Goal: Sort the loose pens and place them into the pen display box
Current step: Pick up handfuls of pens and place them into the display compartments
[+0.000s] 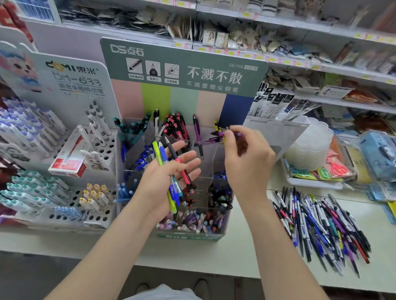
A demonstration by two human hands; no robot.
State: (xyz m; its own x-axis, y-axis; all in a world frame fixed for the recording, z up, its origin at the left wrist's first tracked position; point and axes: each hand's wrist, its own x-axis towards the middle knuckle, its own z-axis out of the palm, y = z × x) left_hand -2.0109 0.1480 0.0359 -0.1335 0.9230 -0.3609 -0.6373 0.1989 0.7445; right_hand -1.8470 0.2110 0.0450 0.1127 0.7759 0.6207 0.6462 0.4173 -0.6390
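Brightness: bright and even, a cool white light that seems to fall from overhead onto the desk (232,253).
Shadows: faint and soft-edged; the floor (42,279) under the desk edge is plainly dimmer.
Glare: a mild sheen on the clear dividers of the pen display box (205,169); no harsh hot spots.
Sharpest: the box's header print and the left hand (164,178).
Blur: the right hand (248,158) and the purple pen (219,134) it pinches are slightly smeared; the upper shelves (248,19) are soft, their tags unreadable.
Edges: the far-left pen rack (29,138) and the outer loose pens (323,224) lose detail.
Distortion: wide-angle bowing; the shelves slope and curve toward the right edge.
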